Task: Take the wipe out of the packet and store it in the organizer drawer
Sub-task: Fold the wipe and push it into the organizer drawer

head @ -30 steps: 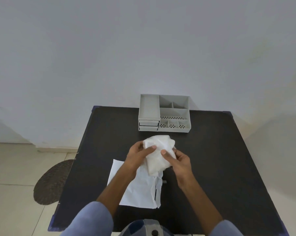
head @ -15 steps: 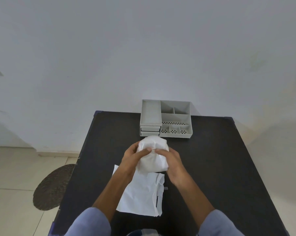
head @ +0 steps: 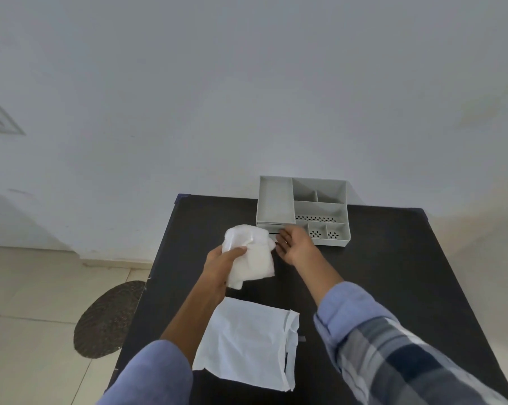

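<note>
My left hand (head: 222,263) grips a crumpled white wipe (head: 251,254) above the black table (head: 393,273). My right hand (head: 295,244) has let go of it and reaches with spread fingers to the front of the grey organizer (head: 304,210), right at the drawer fronts (head: 271,228) under its left tray. Whether the fingers touch a drawer I cannot tell. The drawers look closed. The flat white packet (head: 247,343), torn along its right side, lies on the table near me.
The organizer stands at the table's far edge against the white wall, with several small open compartments on its right. A dark round mat (head: 106,320) lies on the tiled floor left of the table.
My right hand released the wipe and moved forward to the organizer's drawer fronts. My left hand keeps the wipe alone and carried it closer to the organizer.
</note>
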